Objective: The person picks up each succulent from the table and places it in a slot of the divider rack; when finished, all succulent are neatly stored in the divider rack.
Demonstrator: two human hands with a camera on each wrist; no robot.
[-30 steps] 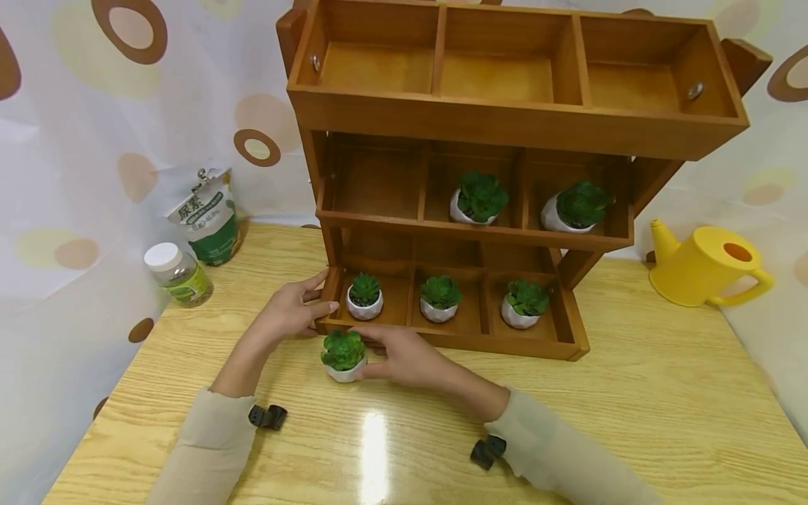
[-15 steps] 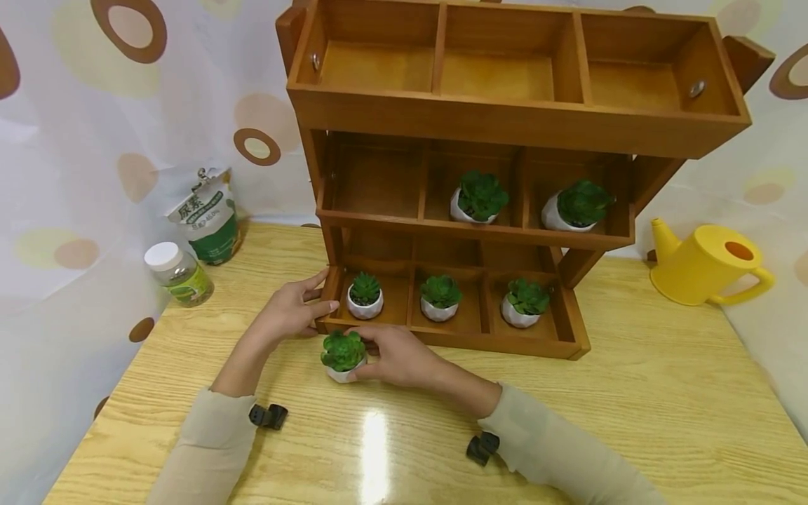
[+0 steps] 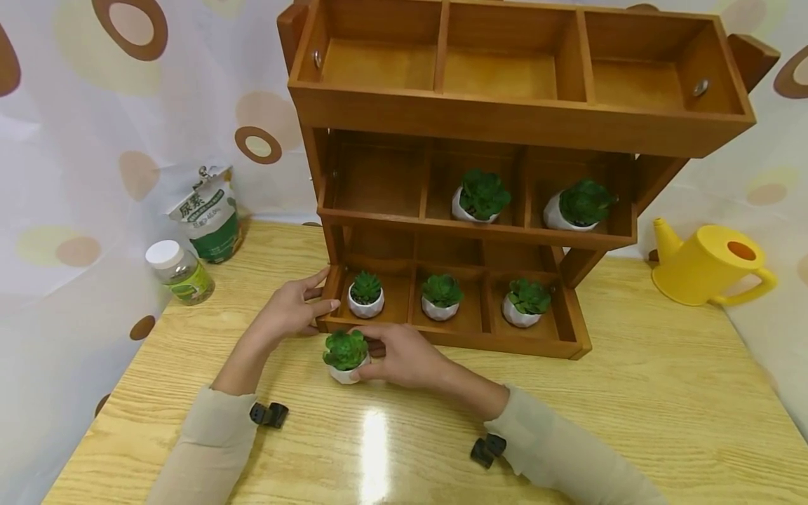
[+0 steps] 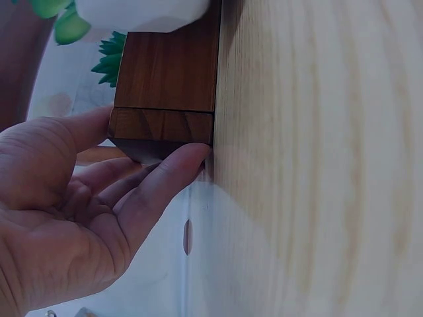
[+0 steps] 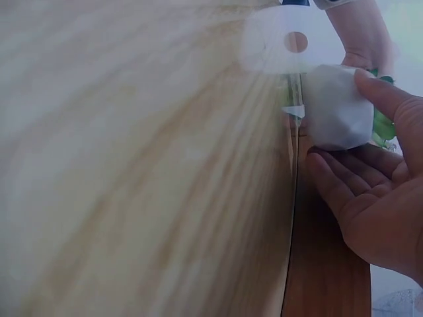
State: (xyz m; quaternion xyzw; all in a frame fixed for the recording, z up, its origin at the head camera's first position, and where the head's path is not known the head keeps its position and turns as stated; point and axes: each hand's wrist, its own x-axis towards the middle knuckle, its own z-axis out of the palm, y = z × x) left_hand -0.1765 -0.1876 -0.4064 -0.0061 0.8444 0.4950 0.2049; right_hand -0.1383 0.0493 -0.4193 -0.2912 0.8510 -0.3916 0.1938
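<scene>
In the head view my left hand (image 3: 289, 308) holds the left end of the lower tier of a brown wooden plant shelf (image 3: 454, 341), thumb over the rim. The left wrist view has the same hand on the wooden corner (image 4: 165, 79), fingers at its outer side. My right hand (image 3: 404, 356) pinches the white faceted pot of a green succulent (image 3: 345, 351) from its right side, just before the shelf's front left corner. The pot (image 5: 340, 109) looks upright; whether it touches the table I cannot tell. Its far side is hidden in the right wrist view.
Three potted succulents stand in the lower tier, among them one at left (image 3: 366, 294); two more, one central (image 3: 482, 196), sit in the middle tier. A yellow watering can (image 3: 707, 266) is at right. A white-capped jar (image 3: 183, 273) and green-white bag (image 3: 211, 217) are at left.
The head view has shifted very slightly. My right hand and the potted succulent make only a tiny move; my left hand stays on the shelf corner.
</scene>
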